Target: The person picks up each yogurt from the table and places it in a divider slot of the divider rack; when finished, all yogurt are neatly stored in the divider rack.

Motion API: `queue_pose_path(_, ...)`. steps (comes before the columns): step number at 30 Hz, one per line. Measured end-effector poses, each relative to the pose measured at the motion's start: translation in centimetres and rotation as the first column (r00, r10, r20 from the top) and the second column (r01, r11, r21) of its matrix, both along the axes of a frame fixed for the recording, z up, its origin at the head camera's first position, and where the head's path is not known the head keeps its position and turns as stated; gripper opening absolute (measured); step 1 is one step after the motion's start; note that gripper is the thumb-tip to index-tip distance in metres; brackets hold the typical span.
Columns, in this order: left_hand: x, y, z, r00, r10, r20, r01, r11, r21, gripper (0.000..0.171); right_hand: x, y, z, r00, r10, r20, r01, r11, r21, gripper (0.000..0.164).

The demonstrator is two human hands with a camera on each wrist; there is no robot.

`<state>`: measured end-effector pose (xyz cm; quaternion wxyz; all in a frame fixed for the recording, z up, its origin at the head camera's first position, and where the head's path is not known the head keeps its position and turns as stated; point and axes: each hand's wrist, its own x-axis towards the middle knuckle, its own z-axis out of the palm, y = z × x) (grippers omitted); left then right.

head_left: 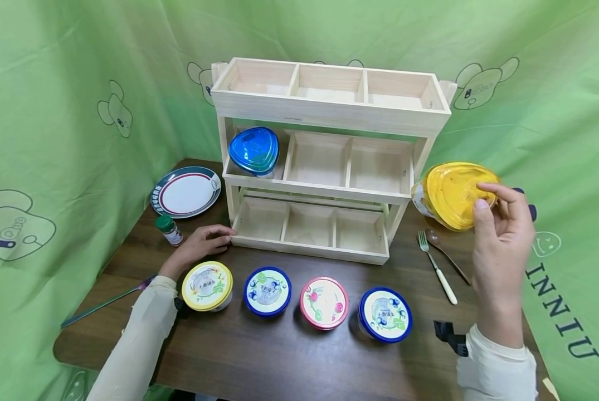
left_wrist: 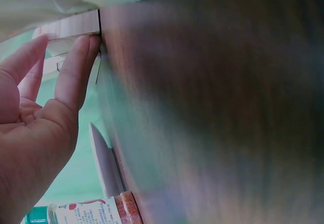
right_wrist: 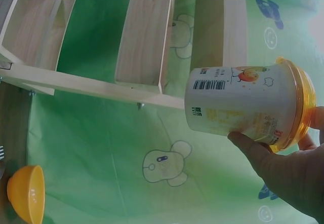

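Observation:
My right hand grips a white plastic cup with a clear yellow lid, raised to the right of the wooden rack. In the right wrist view the cup lies tilted on its side, with thumb and fingers around its lid end. My left hand rests its fingertips at the lower left corner of the three-tier wooden rack, fingers fairly straight. A cup with a blue lid stands in the left compartment of the middle tier.
Along the front sit a yellow-lidded tub, two blue-lidded tubs and a pink-lidded tub. A plate and green-capped jar are left; a fork and spoon right. A yellow bowl shows low.

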<state>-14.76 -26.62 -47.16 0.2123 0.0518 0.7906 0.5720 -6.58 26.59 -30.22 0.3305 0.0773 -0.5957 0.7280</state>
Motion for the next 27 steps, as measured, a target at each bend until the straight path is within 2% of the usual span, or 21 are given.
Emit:
queue_pose_path(6,0.0,0.0,0.1,1.000,-0.002,-0.004,0.002,1.000,-0.002,0.037,-0.3,-0.7,0.1,0.997,0.037,-0.069,-0.035,0.999,0.039,0.032)
queue_pose_path(11,0.0,0.1,0.1,1.000,0.004,0.002,-0.004,1.000,-0.003,0.036,-0.7,-1.3,0.1,0.997,0.046,-0.067,-0.046,0.999,0.008,0.031)
queue_pose_path(16,0.0,0.1,0.1,1.000,0.007,0.007,-0.006,1.000,-0.007,0.037,-1.0,-1.8,0.1,0.997,0.059,-0.054,-0.058,0.998,0.016,0.030)
queue_pose_path(21,0.1,0.2,0.4,1.000,0.004,0.001,-0.004,1.000,-0.002,0.036,-1.5,-2.2,0.2,0.998,0.058,0.007,-0.059,0.998,0.030,0.030)
queue_pose_path(27,0.0,-0.4,0.1,0.999,-0.027,-0.032,0.028,1.000,0.013,0.035,-2.0,-2.8,0.2,0.996,0.086,0.032,-0.087,0.995,0.038,0.031)
